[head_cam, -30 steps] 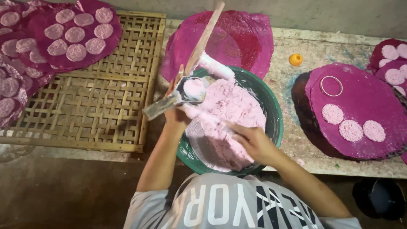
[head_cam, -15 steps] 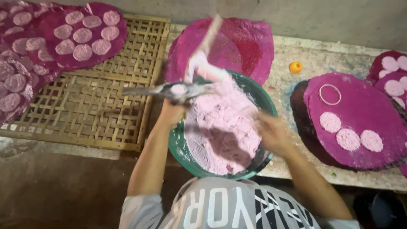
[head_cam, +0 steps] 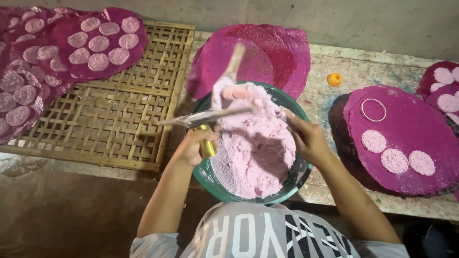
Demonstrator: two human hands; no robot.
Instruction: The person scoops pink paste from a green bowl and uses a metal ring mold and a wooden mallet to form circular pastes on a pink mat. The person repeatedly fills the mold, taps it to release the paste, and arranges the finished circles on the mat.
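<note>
The green bowl (head_cam: pixel 210 177) sat at the near edge of the concrete desk (head_cam: pixel 368 67), its near rim overhanging toward the person, and it was filled almost to the rim with pale pink dough (head_cam: pixel 258 153). The left hand (head_cam: pixel 193 145) was closed in a fist around the gold handle of a metal trowel (head_cam: pixel 210 117), whose blurred blade lay across the far-left part of the dough. The right hand (head_cam: pixel 308 138) rested at the bowl's right rim, fingers curled together and pressing into the dough. One wooden stick (head_cam: pixel 235 59) stood in the far side of the bowl, coated with dough at its base. Just beyond the bowl lay one bare magenta mat (head_cam: pixel 277 48). To the right, another magenta mat (head_cam: pixel 411 119) carried three pink discs (head_cam: pixel 394 160) and one metal ring (head_cam: pixel 373 109), with little free desk between it and the bowl. One small orange cap (head_cam: pixel 334 79) lay on open desk between the two mats. To the left, a bamboo lattice tray (head_cam: pixel 110 124) offered the widest open surface; at its far-left corner a mat (head_cam: pixel 103 59) held seven discs.
</note>
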